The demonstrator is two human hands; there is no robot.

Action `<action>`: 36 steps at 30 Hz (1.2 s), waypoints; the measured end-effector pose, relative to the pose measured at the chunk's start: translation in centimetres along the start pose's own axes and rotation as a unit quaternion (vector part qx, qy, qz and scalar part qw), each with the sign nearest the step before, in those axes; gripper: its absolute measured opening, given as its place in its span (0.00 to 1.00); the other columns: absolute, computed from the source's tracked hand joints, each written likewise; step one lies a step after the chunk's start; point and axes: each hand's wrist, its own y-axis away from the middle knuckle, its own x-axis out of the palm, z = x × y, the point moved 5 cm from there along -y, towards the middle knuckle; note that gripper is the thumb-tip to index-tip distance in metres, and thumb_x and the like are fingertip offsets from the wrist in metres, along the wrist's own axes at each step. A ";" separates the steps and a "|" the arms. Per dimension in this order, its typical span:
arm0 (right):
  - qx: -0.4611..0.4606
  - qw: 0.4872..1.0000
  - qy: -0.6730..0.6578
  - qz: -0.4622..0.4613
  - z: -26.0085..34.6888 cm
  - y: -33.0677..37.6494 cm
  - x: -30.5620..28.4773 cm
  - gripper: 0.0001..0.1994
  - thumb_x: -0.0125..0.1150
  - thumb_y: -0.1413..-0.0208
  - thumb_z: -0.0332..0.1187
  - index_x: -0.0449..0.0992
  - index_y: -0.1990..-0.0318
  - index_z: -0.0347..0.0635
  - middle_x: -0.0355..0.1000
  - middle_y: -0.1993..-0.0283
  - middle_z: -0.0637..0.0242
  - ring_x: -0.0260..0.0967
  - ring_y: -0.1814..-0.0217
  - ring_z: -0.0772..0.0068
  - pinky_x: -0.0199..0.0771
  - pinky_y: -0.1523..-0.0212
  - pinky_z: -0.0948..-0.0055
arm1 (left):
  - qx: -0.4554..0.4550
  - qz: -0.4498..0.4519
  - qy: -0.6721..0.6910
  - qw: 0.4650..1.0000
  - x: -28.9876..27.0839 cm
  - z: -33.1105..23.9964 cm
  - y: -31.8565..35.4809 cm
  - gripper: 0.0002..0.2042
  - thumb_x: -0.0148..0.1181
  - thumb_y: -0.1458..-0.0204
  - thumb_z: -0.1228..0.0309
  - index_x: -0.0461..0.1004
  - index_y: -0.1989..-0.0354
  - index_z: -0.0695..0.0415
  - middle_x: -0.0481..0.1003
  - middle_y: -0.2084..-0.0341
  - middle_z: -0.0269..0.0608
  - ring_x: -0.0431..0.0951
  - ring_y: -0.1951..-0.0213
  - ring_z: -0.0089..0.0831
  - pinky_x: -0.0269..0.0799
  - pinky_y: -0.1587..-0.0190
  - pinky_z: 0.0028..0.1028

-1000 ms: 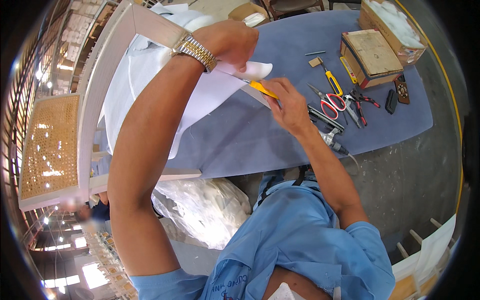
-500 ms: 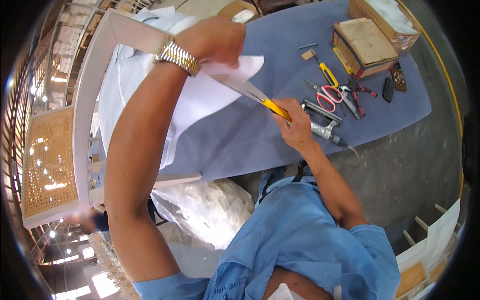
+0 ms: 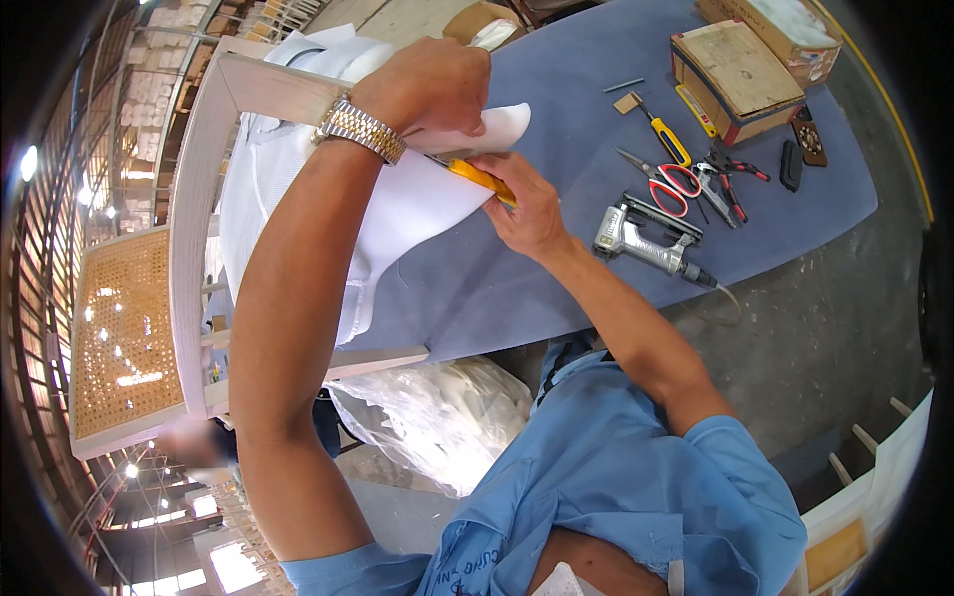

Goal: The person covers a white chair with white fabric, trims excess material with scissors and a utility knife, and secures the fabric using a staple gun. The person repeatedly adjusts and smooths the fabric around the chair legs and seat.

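Observation:
My left hand [image 3: 434, 87], with a metal-banded watch on its wrist, is closed over the edge of a white fabric [image 3: 402, 219]. That fabric drapes over a pale wooden chair frame [image 3: 283, 87] lying on the table. In my right hand [image 3: 527, 207] is a yellow utility knife [image 3: 482, 181], its front end against the fabric just below my left hand. The blade tip is hidden by the fabric and my left wrist.
On the blue-covered table [image 3: 477, 283] lie a staple gun [image 3: 646, 238], red-handled scissors [image 3: 673, 189], pliers [image 3: 730, 179] and a yellow screwdriver [image 3: 669, 141]. Cardboard boxes [image 3: 740, 70] stand at the far right. A plastic bag [image 3: 437, 412] sits below the front edge. A person [image 3: 204, 444] is at the left.
My right hand has moved left and up with the utility knife, bringing it in against the fabric under my left hand. The left hand keeps its hold.

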 end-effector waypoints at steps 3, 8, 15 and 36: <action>-0.007 1.000 0.001 -0.014 0.7 -0.6 0.7 0.25 0.65 0.55 0.16 0.73 0.46 0.42 0.74 0.52 0.55 0.75 0.49 0.50 0.78 0.49 0.64 | -0.001 0.006 -0.001 1.000 0.0 -0.1 0.0 0.12 0.73 0.61 0.63 0.81 0.72 0.56 0.81 0.72 0.41 0.80 0.63 0.41 0.74 0.58 0.35; -0.002 1.000 -0.001 -0.010 0.1 -0.5 0.6 0.26 0.64 0.56 0.15 0.73 0.46 0.43 0.74 0.51 0.56 0.74 0.48 0.48 0.78 0.49 0.65 | -0.003 0.007 -0.010 1.000 -0.5 -0.6 0.1 0.12 0.73 0.61 0.62 0.81 0.71 0.56 0.81 0.72 0.42 0.80 0.62 0.41 0.74 0.58 0.35; -0.015 1.000 0.025 0.000 1.1 -1.4 1.3 0.27 0.62 0.57 0.15 0.73 0.46 0.43 0.74 0.53 0.58 0.75 0.51 0.51 0.78 0.52 0.64 | -0.016 0.021 0.013 1.000 -0.2 -0.4 -0.1 0.12 0.74 0.61 0.64 0.81 0.72 0.57 0.82 0.73 0.42 0.81 0.63 0.40 0.75 0.58 0.34; 0.048 0.997 0.058 0.024 -0.4 0.8 -0.3 0.18 0.66 0.52 0.22 0.77 0.51 0.42 0.75 0.53 0.57 0.74 0.53 0.52 0.77 0.55 0.62 | -0.003 -0.018 0.008 1.000 0.2 0.2 -0.3 0.11 0.73 0.62 0.64 0.82 0.73 0.56 0.82 0.73 0.45 0.82 0.66 0.43 0.77 0.61 0.37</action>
